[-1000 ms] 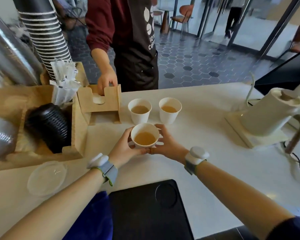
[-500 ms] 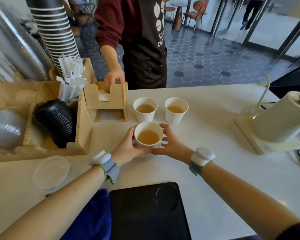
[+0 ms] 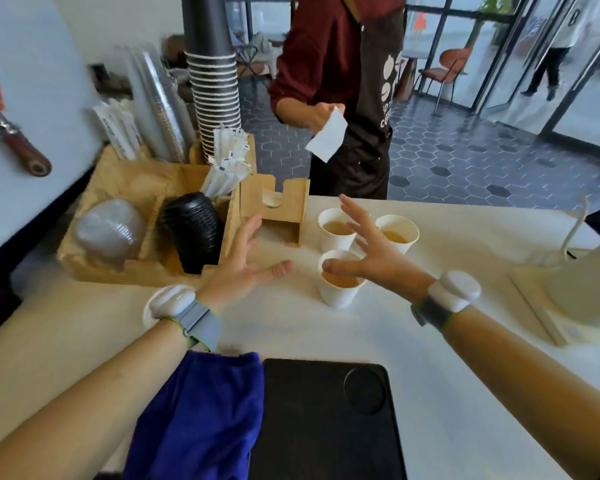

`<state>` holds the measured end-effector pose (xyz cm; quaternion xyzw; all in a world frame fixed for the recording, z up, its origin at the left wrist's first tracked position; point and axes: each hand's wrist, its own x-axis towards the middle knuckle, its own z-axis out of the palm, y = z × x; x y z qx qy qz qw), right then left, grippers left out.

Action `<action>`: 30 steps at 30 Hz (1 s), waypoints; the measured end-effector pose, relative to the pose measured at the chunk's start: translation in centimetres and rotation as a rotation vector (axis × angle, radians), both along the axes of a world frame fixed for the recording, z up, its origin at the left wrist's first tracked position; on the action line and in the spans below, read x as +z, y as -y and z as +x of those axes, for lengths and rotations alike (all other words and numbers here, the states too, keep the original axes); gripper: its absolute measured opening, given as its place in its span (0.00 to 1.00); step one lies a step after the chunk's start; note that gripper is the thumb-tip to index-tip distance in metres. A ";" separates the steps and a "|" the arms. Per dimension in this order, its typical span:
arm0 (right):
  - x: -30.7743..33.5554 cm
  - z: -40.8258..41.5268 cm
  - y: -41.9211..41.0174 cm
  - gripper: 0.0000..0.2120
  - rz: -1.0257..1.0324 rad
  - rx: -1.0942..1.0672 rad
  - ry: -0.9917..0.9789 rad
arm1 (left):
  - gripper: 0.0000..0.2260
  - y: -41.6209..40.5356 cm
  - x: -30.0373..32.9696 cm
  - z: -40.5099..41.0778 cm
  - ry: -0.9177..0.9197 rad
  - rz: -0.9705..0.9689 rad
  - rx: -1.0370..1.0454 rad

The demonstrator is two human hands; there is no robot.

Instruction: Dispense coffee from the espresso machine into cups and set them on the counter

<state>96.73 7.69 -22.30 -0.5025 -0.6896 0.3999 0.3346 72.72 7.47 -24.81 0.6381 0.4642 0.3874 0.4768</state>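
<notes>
Three white paper cups of light brown coffee stand on the white counter point(image 3: 326, 334). The nearest cup point(image 3: 338, 292) stands alone in front; a left cup point(image 3: 333, 233) and a right cup point(image 3: 400, 233) stand behind it. My left hand point(image 3: 243, 265) hovers to the left of the nearest cup, fingers spread and holding nothing. My right hand point(image 3: 368, 251) hovers above and partly in front of the cups, fingers spread, its thumb over the near cup's rim. Neither hand grips a cup.
A wooden organiser point(image 3: 136, 268) with black lids point(image 3: 191, 230), clear lids and straws sits at the left, a small wooden holder point(image 3: 274, 206) beside it. A person in a dark apron point(image 3: 364, 98) stands across the counter holding a white paper. A black tray point(image 3: 326, 420) lies near me; a white kettle base point(image 3: 537, 306) is right.
Both hands have let go of the nearest cup and lifted apart with fingers spread. The person opposite has taken a hand off the wooden holder and now holds a white paper.
</notes>
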 end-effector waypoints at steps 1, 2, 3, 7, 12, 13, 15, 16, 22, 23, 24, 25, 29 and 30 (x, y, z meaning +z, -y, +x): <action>0.5 -1.4 0.1 0.49 0.020 0.029 0.002 | 0.53 0.6 0.5 -1.2 0.024 0.016 0.019; 0.9 -2.9 0.3 0.49 0.037 0.059 0.000 | 0.52 1.2 1.0 -2.4 0.044 0.034 0.047; 1.3 -4.6 0.5 0.49 0.056 0.096 -0.001 | 0.53 2.0 1.6 -4.0 0.050 0.052 0.083; 2.1 -9.5 1.4 0.47 0.093 0.182 -0.010 | 0.50 4.6 3.1 -8.1 0.047 0.088 0.157; 3.2 -19.4 4.6 0.45 0.052 0.371 -0.116 | 0.50 10.8 4.4 -17.0 0.026 0.141 0.293; 3.2 -20.0 5.0 0.45 0.042 0.380 -0.137 | 0.49 11.3 4.5 -17.5 0.023 0.147 0.305; 3.2 -25.1 6.9 0.44 0.051 0.456 -0.162 | 0.51 14.7 5.0 -21.9 0.025 0.161 0.395; 3.1 -25.7 7.2 0.44 0.055 0.457 -0.160 | 0.52 15.2 5.1 -22.5 0.038 0.153 0.401; 2.3 -37.3 11.8 0.43 0.099 0.595 -0.186 | 0.47 23.3 4.8 -33.0 0.000 0.151 0.558; 2.0 -39.8 12.7 0.43 0.085 0.614 -0.174 | 0.45 25.0 4.8 -34.9 0.000 0.151 0.584; 1.9 -40.4 13.1 0.42 0.065 0.629 -0.172 | 0.45 25.3 4.8 -35.4 0.000 0.139 0.596; 2.0 -42.6 14.1 0.42 0.059 0.667 -0.165 | 0.46 26.8 4.6 -37.2 -0.001 0.137 0.636; 1.8 -49.4 16.7 0.42 0.032 0.829 -0.178 | 0.46 31.5 4.1 -42.7 -0.046 0.146 0.757; 2.0 -51.0 17.3 0.42 0.027 0.867 -0.182 | 0.45 32.5 4.0 -43.9 -0.056 0.143 0.776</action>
